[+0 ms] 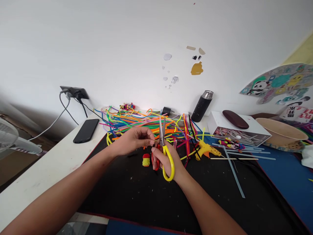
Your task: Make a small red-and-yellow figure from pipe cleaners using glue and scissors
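My right hand (168, 160) is closed around a pair of scissors (168, 163) with a yellow handle. Their blades point up and away, slightly apart. A red curved piece (156, 161) shows under the same hand's fingers; I cannot tell whether it belongs to the scissors. My left hand (135, 140) has thumb and forefinger pinched together, close to my right fingertips. What they pinch is too small to make out. Just below the fingers, a small yellow and red wound bundle (146, 160) rests on the black mat (122, 186).
Many coloured pipe cleaners (137, 122) lie heaped along the wall. To the right are a yellow glue gun (207, 150), pale glue sticks (236, 176), a white box (239, 127) and a tan basket (281, 129). A black flask (201, 106) stands behind; a phone (86, 130) lies left.
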{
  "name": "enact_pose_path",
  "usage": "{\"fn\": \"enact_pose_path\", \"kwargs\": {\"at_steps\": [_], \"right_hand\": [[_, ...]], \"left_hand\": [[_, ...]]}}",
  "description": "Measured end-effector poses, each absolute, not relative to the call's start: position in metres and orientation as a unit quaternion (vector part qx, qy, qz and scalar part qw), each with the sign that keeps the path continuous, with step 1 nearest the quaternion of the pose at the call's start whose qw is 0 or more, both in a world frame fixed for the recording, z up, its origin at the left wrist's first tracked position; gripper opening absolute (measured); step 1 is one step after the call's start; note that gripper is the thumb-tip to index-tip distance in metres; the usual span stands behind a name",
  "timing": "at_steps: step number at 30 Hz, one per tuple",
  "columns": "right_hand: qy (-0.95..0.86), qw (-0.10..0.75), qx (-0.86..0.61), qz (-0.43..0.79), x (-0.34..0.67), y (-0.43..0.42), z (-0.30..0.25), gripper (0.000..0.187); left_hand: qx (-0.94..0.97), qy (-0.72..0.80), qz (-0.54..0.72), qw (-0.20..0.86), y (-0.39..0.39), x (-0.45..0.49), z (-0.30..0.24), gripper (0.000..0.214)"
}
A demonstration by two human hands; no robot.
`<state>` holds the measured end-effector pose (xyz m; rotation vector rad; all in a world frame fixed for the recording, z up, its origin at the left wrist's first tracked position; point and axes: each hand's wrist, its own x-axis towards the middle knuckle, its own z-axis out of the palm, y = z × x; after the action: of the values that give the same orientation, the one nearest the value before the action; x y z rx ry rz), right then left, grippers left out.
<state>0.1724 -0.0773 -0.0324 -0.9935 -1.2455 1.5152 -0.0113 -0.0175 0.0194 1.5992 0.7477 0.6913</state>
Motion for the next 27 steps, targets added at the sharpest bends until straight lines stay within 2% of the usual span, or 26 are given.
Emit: {"fn": "enact_pose_path", "kwargs": {"at_steps": [8, 17, 27], "right_hand": [[-0.49, 0.484, -0.39, 0.611, 0.1735, -0.0736, -0.032, 0.038], [-0.484, 0.509, -0.408, 0.583, 0.1763, -0.0724, -0.0276, 0.039], [-0.459, 0.54, -0.417, 0.568, 0.1781, -0.0718, -0.0239, 0.032]], "left_hand": [[0.639, 0.363, 0.37, 0.568, -0.0204, -0.0106, 0.0238, 0.037], [0.621, 0.374, 0.366, 0.583, -0.0187, -0.0112, 0.0201, 0.038], [0.63, 0.38, 0.336, 0.589, -0.0165, -0.0148, 0.0148, 0.037]]}}
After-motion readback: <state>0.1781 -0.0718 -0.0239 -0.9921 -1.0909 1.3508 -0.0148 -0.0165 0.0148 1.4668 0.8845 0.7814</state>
